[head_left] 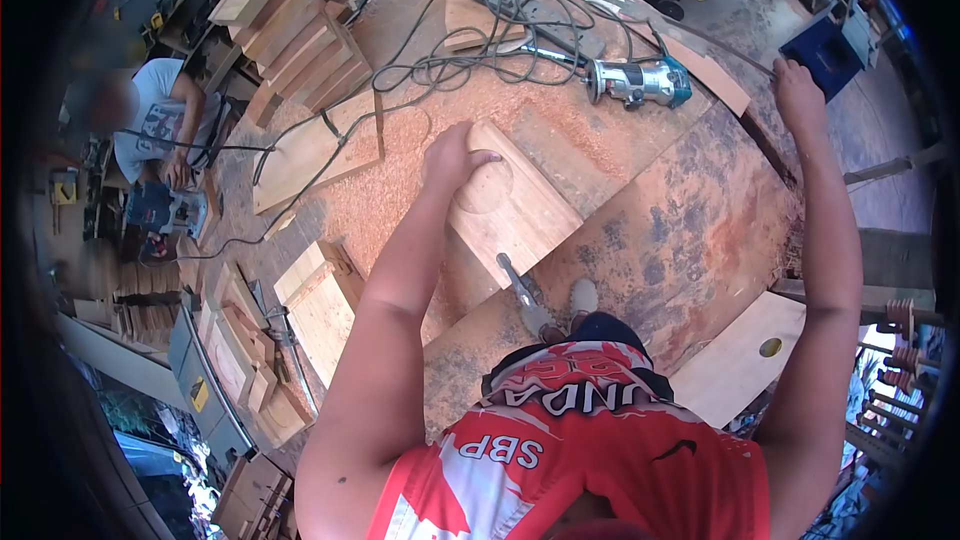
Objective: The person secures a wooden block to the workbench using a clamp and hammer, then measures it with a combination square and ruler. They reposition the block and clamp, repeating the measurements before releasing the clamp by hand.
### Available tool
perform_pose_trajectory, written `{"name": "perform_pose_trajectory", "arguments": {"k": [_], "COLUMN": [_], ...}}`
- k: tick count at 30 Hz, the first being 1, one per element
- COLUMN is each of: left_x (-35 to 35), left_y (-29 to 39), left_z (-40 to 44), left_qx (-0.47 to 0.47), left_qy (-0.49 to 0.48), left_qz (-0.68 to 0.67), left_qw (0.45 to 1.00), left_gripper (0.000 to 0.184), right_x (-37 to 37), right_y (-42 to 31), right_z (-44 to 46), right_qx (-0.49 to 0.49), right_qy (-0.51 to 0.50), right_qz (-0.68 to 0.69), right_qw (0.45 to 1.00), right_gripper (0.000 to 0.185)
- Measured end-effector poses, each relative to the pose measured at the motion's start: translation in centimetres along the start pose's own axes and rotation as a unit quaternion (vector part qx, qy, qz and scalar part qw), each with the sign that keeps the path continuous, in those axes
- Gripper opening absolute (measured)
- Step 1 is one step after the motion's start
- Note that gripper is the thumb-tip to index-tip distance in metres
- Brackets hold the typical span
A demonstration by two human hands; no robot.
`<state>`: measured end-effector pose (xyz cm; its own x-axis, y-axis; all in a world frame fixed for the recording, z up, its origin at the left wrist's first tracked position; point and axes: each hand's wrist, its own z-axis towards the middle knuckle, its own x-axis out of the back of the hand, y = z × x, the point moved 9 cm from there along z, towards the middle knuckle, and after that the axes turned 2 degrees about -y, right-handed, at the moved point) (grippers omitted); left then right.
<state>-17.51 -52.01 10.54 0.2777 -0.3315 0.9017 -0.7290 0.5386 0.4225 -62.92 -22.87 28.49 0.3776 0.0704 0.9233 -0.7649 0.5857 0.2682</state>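
A pale wooden board [530, 210] with a shallow round recess lies on the workbench, and a metal clamp [518, 280] sits at its near edge. My left hand [455, 157] grips the board's left edge, its thumb reaching over the recess. Far out to the right, my right hand [798, 95] is closed on the end of a thin dark rod [725, 47] that runs back along the bench's far edge. Its fingertips are partly hidden. A silver and teal router [640, 82] lies on its side beyond the board, beside its looped black cable [430, 65].
Stacked wooden blocks [300, 40] stand at the back left. Sawdust covers much of the workbench [660, 230]. More boards lie at left, and a board with a hole [735, 355] is at lower right. A co-worker [160, 120] works at far left beside a blue tool.
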Motion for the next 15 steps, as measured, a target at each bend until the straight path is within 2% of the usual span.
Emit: {"name": "perform_pose_trajectory", "arguments": {"k": [3, 4, 6, 8, 9, 10, 11, 12, 13, 15], "left_x": [-0.2, -0.5, -0.7, -0.2, -0.4, -0.7, -0.8, -1.4, -2.0, -1.9], "left_y": [-0.4, -0.7, -0.8, 0.0, 0.2, -0.3, -0.4, -1.0, -1.5, -1.0], "left_z": [0.0, -0.1, 0.4, 0.3, -0.1, 0.3, 1.0, 1.5, 1.5, 1.7], "left_qx": [0.006, 0.007, 0.009, 0.006, 0.006, 0.002, -0.005, 0.001, 0.01, -0.029], "left_qy": [0.027, 0.019, 0.015, -0.004, -0.023, -0.009, -0.013, -0.04, -0.068, -0.092], "left_qz": [0.005, 0.008, 0.007, -0.013, -0.033, -0.022, -0.019, -0.052, -0.085, -0.074], "left_qw": [1.0, 1.0, 1.0, 1.0, 0.999, 1.0, 1.0, 0.998, 0.994, 0.993], "left_gripper": [0.082, 0.082, 0.084, 0.084, 0.084, 0.083, 0.083, 0.082, 0.081, 0.078], "right_x": [1.9, 2.0, -0.7, -4.2, -4.3, -8.4, -8.5, -11.6, -11.5, -11.1], "right_y": [3.6, 5.1, 6.1, 2.1, -2.2, -5.2, -9.8, -14.2, -18.2, -24.7], "right_z": [-3.0, -4.9, -10.4, -17.2, -20.1, -23.7, -27.4, -30.9, -33.3, -36.7], "right_qx": [-0.023, -0.049, -0.123, -0.212, -0.243, -0.25, -0.328, -0.318, -0.325, -0.343], "right_qy": [0.04, 0.1, 0.076, 0.059, -0.025, -0.036, -0.121, -0.107, -0.1, -0.056], "right_qz": [0.045, 0.114, 0.36, 0.598, 0.632, 0.695, 0.703, 0.835, 0.874, 0.912], "right_qw": [0.998, 0.987, 0.922, 0.771, 0.736, 0.674, 0.619, 0.436, 0.347, 0.216], "right_gripper": [0.024, 0.028, 0.028, 0.029, 0.032, 0.035, 0.036, 0.031, 0.026, 0.024]}}
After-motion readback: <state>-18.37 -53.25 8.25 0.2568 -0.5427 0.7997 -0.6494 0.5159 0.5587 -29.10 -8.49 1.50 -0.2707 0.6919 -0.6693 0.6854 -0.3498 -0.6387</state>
